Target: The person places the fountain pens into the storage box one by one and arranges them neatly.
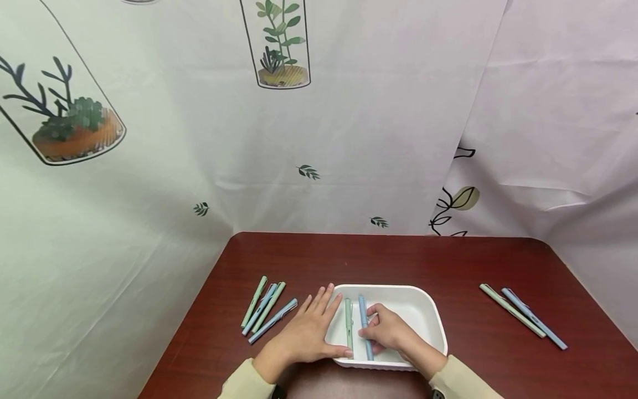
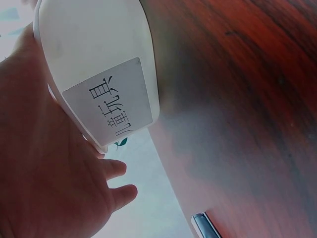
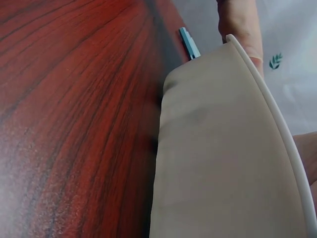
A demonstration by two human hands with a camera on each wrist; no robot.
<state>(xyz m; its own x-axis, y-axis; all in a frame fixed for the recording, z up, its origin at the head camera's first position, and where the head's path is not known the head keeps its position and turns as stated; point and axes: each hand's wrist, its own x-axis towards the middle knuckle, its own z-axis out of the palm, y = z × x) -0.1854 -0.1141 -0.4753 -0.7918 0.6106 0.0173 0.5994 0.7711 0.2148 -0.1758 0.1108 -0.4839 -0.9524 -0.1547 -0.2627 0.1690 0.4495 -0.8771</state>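
Note:
A white tray (image 1: 416, 318) stands near the table's front, holding a green pen (image 1: 348, 321) and a blue pen (image 1: 363, 310) side by side. My right hand (image 1: 391, 332) reaches over the front rim and pinches the blue pen between thumb and fingers. Spread across the tray's left side is my left hand (image 1: 310, 332), its fingers straight and its thumb near the green pen's lower end. In the left wrist view, that hand (image 2: 49, 148) lies along the rim, beside a printed label (image 2: 111, 101). The tray's outer wall (image 3: 213, 144) hides most of the right hand in the right wrist view.
On the left of the reddish-brown table (image 1: 349, 257) lie several green and blue pens (image 1: 269, 307). A green pen (image 1: 513, 311) and a blue pen (image 1: 535, 320) lie at the right. Printed cloth (image 1: 374, 138) hangs behind the table.

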